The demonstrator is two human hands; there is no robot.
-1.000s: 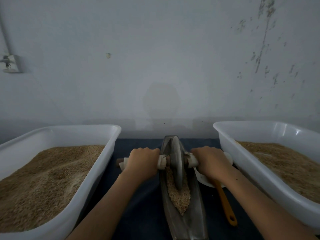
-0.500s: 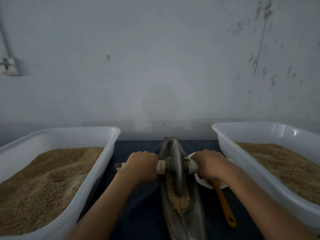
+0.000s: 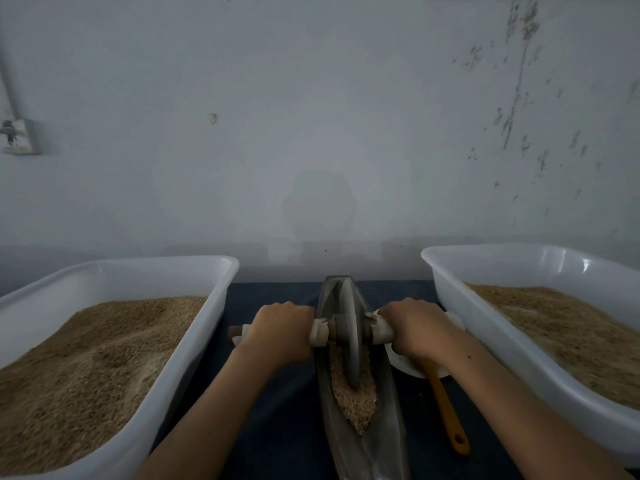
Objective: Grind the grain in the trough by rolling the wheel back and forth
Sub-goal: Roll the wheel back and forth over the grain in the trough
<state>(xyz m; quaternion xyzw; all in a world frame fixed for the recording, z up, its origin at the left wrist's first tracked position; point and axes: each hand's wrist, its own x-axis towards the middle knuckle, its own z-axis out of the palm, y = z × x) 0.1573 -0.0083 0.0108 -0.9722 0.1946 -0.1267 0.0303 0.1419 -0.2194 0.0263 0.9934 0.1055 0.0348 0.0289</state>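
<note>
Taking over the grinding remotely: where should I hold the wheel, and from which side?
Grip the axle, not the disc. The wheel stands upright in the narrow trough, its axle sticking out on both sides. Come from above, one hand per side, as the left hand and right hand do now, fingers curled over the white-wrapped handles.

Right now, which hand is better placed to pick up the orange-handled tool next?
The right hand: the orange-handled tool lies just beside and below it, right of the trough; the left hand would probably have to cross over the wheel.
</note>
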